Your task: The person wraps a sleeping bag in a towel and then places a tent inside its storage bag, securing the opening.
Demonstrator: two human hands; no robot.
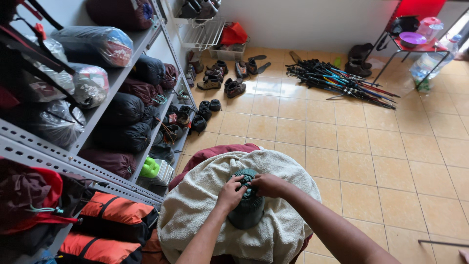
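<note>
My left hand [231, 191] and my right hand [267, 185] meet on top of a dark green stuff sack [247, 205], a small round bundle standing upright in the middle of a cream fleece blanket [195, 205]. The fingers of both hands are curled shut and pinched on the gathered mouth of that sack, left fingertips just beside the right ones, touching or nearly so; whether they hold a cord or only the fabric I cannot tell. The blanket is draped over a dark red cushion-like mound [215, 151] whose edge shows just beyond the sack. To the left of the sack stands a grey metal shelf rack [97, 168], packed with black, maroon and plastic-wrapped rolled bags, and on its low shelf nearest the sack lie orange bags [115, 208] with black straps. A bright green object [150, 168] sits on the floor between the rack and the blanket. Beyond the sack, across the tan tiled floor [342, 146], a row of shoes and boots [222, 78] runs along the rack's far end, and well away to the right of them lies a heap of trekking poles [342, 83]. Farther right still stands a red side table [415, 48] carrying a purple bowl [412, 37].
</note>
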